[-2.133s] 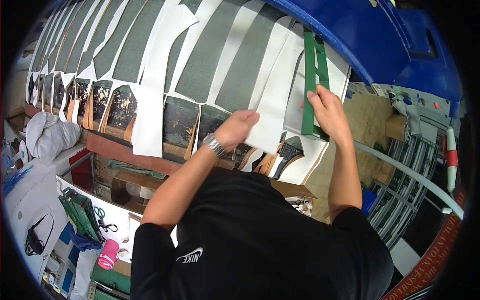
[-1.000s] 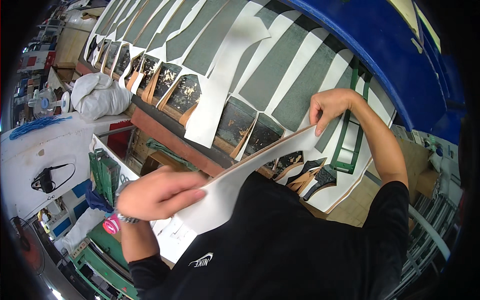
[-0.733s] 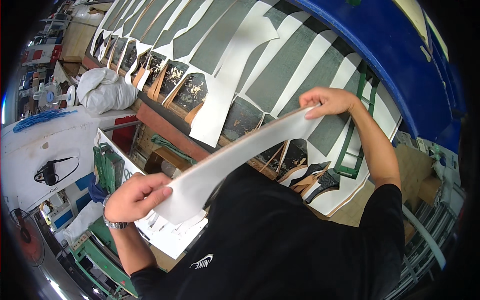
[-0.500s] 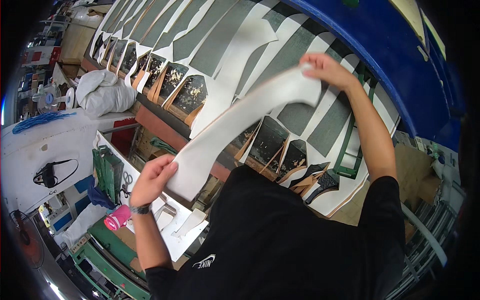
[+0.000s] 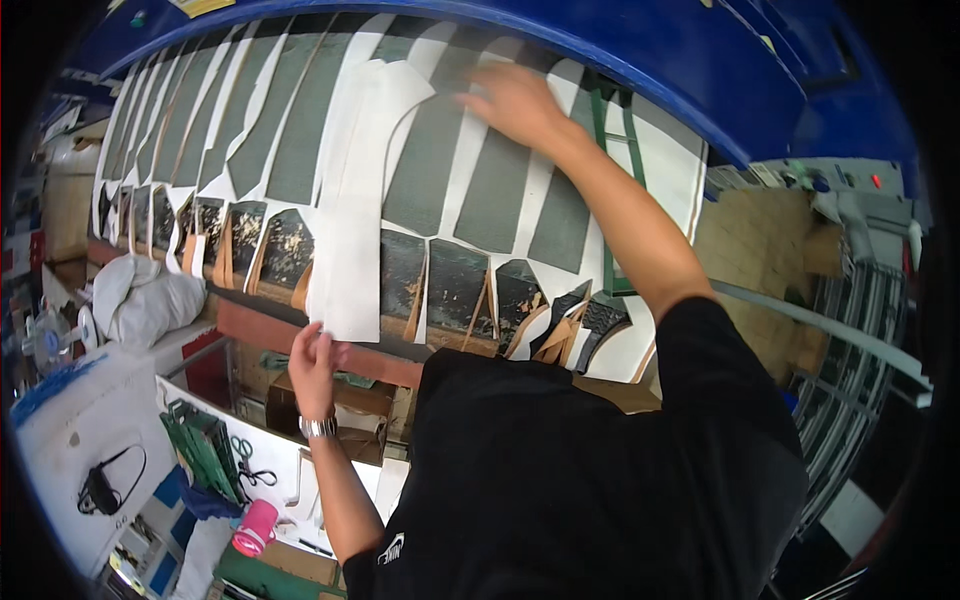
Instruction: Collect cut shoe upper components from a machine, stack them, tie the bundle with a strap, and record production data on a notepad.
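A long white cut panel [image 5: 350,210], with a wider curved far end and a straight near end, lies flat on the slanted work table [image 5: 335,22]. My left hand [image 5: 314,368] is at the panel's near end, its fingers parted and nothing visibly gripped. Whether its fingertips touch the edge I cannot tell. To the right of the panel's curved end, my right hand [image 5: 518,105] hovers over the table with fingers stretched out, slightly blurred and holding nothing. Beneath and around the panel are white cut strips [image 5: 462,165] with dark grey surface showing between them.
A green metal frame [image 5: 612,190] sits at the table's right. A blue machine body [image 5: 640,70] curves along the back. At left are a white bag [image 5: 150,305], scissors [image 5: 250,465], a pink cup [image 5: 256,528] and a green box [image 5: 205,452]. Tan straps [image 5: 222,250] hang near the front edge.
The white panel, held up between both hands before, now lies on the table. My hands have come off it, the right one drawn away from its curved end. The view has turned.
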Demonstrator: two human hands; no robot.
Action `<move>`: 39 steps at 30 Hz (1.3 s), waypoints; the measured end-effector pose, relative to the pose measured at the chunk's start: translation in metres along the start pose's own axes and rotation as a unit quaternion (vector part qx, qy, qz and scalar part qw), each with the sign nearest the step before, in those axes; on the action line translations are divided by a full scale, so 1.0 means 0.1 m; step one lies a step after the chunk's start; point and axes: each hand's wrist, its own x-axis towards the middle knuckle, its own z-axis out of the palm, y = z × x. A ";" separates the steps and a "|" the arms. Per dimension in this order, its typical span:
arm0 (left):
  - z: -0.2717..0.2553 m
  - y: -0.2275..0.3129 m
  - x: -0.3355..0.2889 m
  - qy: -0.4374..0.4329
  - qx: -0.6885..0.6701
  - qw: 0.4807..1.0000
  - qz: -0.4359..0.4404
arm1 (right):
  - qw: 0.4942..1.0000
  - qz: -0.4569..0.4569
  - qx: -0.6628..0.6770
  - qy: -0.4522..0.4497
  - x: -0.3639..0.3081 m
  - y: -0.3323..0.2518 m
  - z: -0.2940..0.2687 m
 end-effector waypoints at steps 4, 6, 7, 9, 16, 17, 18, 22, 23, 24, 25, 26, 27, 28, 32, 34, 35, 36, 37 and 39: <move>-0.16 -0.04 -0.24 0.076 0.084 0.992 0.049 | 0.960 0.270 -0.068 0.017 -1.44 0.79 -0.85; -0.13 0.01 -0.22 0.061 0.106 0.989 0.081 | 0.929 0.361 -0.071 -0.040 -1.82 0.89 -1.07; -0.04 0.08 -0.21 0.053 0.112 0.989 0.081 | 0.936 0.344 -0.035 -0.061 -1.94 0.91 -1.09; 0.36 0.33 -0.11 -0.031 0.130 0.981 0.139 | 0.939 0.333 0.001 -0.081 -2.12 1.01 -1.08; 1.75 0.87 -0.10 -0.280 0.242 0.881 0.294 | 0.956 0.282 0.059 0.055 -2.38 1.14 -0.80; 1.91 0.89 -0.15 -0.295 0.238 0.869 0.318 | 0.954 0.288 0.061 0.057 -2.45 1.13 -0.79; 2.05 0.92 -0.21 -0.306 0.260 0.852 0.335 | 0.939 0.321 0.082 0.092 -2.52 1.12 -0.78; 2.54 0.84 -0.31 -0.333 0.297 0.779 0.441 | 0.927 0.327 0.074 0.168 -2.53 1.17 -0.85; 2.69 0.75 -0.32 -0.341 0.277 0.780 0.446 | 0.932 0.318 0.061 0.166 -2.52 1.25 -0.86; 2.83 0.67 -0.32 -0.333 0.308 0.762 0.462 | 0.932 0.314 0.059 0.169 -2.52 1.31 -0.84; 2.95 0.59 -0.32 -0.323 0.340 0.744 0.475 | 0.932 0.317 0.062 0.168 -2.51 1.34 -0.80; 3.06 0.53 -0.34 -0.323 0.343 0.744 0.473 | 0.931 0.322 0.064 0.160 -2.50 1.36 -0.78; 3.16 0.46 -0.36 -0.297 0.363 0.732 0.495 | 0.930 0.327 0.066 0.151 -2.48 1.37 -0.75; 3.26 0.41 -0.38 -0.272 0.380 0.718 0.516 | 0.932 0.324 0.057 0.152 -2.47 1.40 -0.71; 3.52 0.22 -0.40 -0.217 0.403 0.716 0.527 | 0.931 0.331 0.051 0.143 -2.49 1.45 -0.61; 3.56 0.16 -0.40 -0.197 0.405 0.716 0.534 | 0.934 0.332 0.026 0.131 -2.49 1.48 -0.59; 3.58 0.14 -0.40 -0.175 0.406 0.714 0.543 | 0.934 0.332 0.027 0.130 -2.48 1.49 -0.59; 3.61 0.12 -0.39 -0.168 0.397 0.719 0.544 | 0.936 0.326 0.029 0.130 -2.47 1.51 -0.59; 3.63 0.11 -0.39 -0.172 0.397 0.718 0.545 | 0.937 0.322 0.029 0.130 -2.51 1.56 -0.59; 3.67 0.11 -0.39 -0.181 0.370 0.730 0.545 | 0.946 0.277 -0.019 0.165 -2.56 1.68 -0.54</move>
